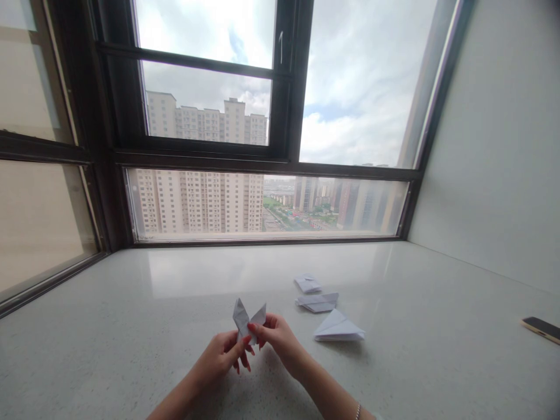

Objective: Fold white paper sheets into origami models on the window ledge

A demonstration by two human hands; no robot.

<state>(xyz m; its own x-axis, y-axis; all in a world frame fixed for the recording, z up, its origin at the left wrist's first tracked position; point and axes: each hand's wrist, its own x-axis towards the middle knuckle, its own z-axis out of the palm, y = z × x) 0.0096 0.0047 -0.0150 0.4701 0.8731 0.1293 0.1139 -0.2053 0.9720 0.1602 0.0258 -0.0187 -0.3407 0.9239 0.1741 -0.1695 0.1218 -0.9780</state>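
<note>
A small folded white paper piece [241, 317] with two pointed flaps standing up in a V is held between both hands, a little above the pale sill. My left hand [224, 354] pinches its lower left part, thumb in front, with red-nailed fingertips showing below. My right hand [276, 335] grips the right side, its thumb pressing on the front near the middle. The fingers cover the paper's lower part. To the right of my hands lie three other folded papers: a triangular one [339, 326], a flat slanted one [318, 302] and a small one [308, 283] farthest back.
The speckled pale sill [109, 326] runs up to a dark-framed window [280, 166] with tall buildings outside. At the right edge lies a dark flat object with a gold-coloured side [542, 328], possibly a phone. A white wall [499, 146] bounds the right side.
</note>
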